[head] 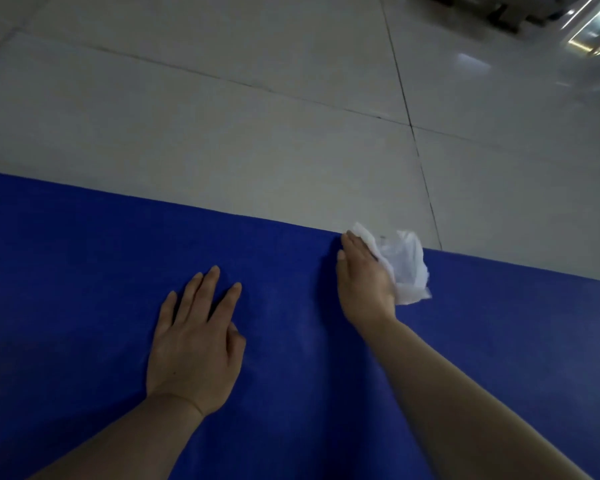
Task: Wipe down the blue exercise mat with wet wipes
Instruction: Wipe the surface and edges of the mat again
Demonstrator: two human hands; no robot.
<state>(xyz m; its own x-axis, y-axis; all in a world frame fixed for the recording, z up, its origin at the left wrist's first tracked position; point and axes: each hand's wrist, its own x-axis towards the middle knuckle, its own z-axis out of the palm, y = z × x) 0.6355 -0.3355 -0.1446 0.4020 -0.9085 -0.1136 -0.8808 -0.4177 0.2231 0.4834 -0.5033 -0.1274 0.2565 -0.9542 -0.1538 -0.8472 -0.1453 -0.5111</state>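
Nearest us, 2 bare forearms reach out over the flat blue foam exercise mat [84, 306], which fills the whole lower view under both hands. The left hand [194, 344] lies palm down, fingers straight and slightly spread, pressing the mat flat. Ahead and to its right, the right hand [364, 278] sits at the mat's far edge, holding a crumpled white wet wipe [407, 268] that bulges out on its right side; whether the fingers curl round the wipe or press flat on it I cannot tell. Beyond both hands, pale glossy floor tiles [222, 98] with dark grout lines. The call here, I'd say: keep that left palm anchoring, flatten the wipe for fuller contact, and overlap strokes along the edge so the wipe doesn't slip onto the floor.
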